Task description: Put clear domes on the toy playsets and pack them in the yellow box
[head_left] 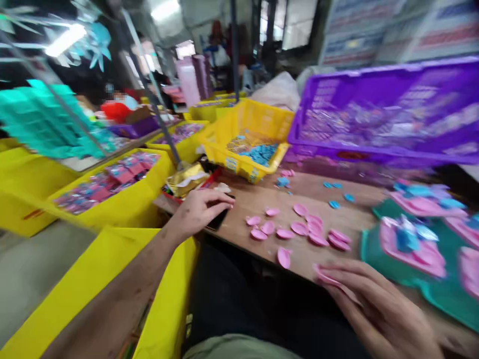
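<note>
Currently, the right hand (385, 304) has its fingers clamped on a pink piece (328, 279) at the near edge of the worktop (249, 197), left of a green tray (367, 252) bearing pink and blue parts (411, 244). Farther left, the left hand (198, 212) is over a dark flat object (217, 220), thumb and fingers close together, though I cannot tell whether they grip anything. Loose pink pieces (299, 228) lie scattered between the hands, with a yellow basket (219, 158) and a purple crate (396, 82) at the far side.
</note>
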`<state>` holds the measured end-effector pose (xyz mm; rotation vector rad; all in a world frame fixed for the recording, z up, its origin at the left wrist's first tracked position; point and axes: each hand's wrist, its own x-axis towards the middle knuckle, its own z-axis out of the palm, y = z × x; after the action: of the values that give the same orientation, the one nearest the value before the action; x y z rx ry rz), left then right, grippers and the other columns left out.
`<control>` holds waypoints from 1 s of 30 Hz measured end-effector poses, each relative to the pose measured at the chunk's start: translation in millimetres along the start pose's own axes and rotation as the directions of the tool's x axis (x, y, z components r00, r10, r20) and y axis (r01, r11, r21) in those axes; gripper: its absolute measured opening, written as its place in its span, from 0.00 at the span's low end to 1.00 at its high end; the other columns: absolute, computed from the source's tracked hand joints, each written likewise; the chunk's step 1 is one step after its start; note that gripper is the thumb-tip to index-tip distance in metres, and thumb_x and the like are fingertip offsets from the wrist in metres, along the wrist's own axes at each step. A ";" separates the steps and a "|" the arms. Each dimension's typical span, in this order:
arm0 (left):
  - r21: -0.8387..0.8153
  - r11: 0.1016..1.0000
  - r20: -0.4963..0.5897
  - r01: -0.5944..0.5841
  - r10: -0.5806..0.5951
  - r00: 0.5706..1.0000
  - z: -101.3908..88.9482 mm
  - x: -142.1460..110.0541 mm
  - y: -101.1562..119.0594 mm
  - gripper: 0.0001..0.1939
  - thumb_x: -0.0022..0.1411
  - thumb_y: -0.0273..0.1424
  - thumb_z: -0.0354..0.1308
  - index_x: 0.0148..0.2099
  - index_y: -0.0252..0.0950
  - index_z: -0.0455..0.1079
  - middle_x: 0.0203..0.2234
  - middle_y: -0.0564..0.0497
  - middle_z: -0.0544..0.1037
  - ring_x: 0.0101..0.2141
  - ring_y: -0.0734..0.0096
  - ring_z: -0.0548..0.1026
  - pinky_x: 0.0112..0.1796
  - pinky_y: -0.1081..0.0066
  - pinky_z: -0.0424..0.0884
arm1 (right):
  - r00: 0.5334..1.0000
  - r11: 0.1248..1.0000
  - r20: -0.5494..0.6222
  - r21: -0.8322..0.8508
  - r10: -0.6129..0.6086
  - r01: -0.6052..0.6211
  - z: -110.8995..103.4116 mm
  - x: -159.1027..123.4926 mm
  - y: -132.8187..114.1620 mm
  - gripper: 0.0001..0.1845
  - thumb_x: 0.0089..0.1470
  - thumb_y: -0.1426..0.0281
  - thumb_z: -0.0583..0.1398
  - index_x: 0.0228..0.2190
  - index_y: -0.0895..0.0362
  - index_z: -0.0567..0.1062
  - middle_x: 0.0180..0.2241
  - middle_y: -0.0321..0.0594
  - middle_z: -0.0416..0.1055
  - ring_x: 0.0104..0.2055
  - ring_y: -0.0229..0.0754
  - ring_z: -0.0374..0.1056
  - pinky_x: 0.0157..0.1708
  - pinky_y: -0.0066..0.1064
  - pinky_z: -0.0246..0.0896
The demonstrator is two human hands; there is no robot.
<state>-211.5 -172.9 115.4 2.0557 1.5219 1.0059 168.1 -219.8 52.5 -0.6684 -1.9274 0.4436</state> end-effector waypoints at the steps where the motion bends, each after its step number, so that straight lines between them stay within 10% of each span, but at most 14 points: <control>1: -0.052 0.998 0.059 -0.043 0.046 0.997 7.6 -6.2 15.3 0.10 0.72 0.32 0.66 0.50 0.39 0.88 0.43 0.46 0.90 0.45 0.63 0.86 0.51 0.68 0.80 | 0.999 1.000 0.037 -0.020 -0.022 0.023 4.8 0.4 -7.2 0.11 0.70 0.75 0.67 0.50 0.51 0.86 0.45 0.41 0.85 0.45 0.42 0.84 0.46 0.23 0.81; 5: -0.226 0.964 0.212 -0.141 0.190 0.959 33.6 -27.2 67.0 0.10 0.72 0.30 0.69 0.52 0.44 0.88 0.42 0.49 0.90 0.43 0.66 0.86 0.49 0.72 0.80 | 0.996 0.988 0.065 0.147 -0.062 0.052 24.3 14.5 -28.4 0.12 0.70 0.79 0.66 0.50 0.54 0.82 0.44 0.40 0.84 0.47 0.37 0.83 0.54 0.21 0.78; 9: -0.377 0.926 0.275 0.020 0.092 0.957 50.0 -40.1 91.6 0.11 0.69 0.27 0.72 0.52 0.43 0.86 0.38 0.53 0.89 0.37 0.70 0.86 0.41 0.77 0.81 | 0.999 0.978 0.031 0.207 -0.043 0.035 25.5 14.2 -37.9 0.08 0.69 0.78 0.69 0.48 0.56 0.82 0.43 0.39 0.82 0.46 0.36 0.83 0.52 0.19 0.77; 30: -0.435 0.900 0.323 0.032 0.122 0.938 67.6 -45.6 105.4 0.08 0.69 0.24 0.71 0.46 0.43 0.88 0.35 0.54 0.88 0.34 0.72 0.87 0.38 0.79 0.81 | 0.995 0.974 0.098 0.225 -0.022 0.000 12.3 -4.6 -41.6 0.08 0.71 0.80 0.67 0.49 0.59 0.83 0.45 0.42 0.81 0.47 0.37 0.81 0.53 0.22 0.77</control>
<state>-99.3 -243.8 127.4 1.8291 0.9696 0.8507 147.9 -255.3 67.8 -0.4953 -1.9367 0.6882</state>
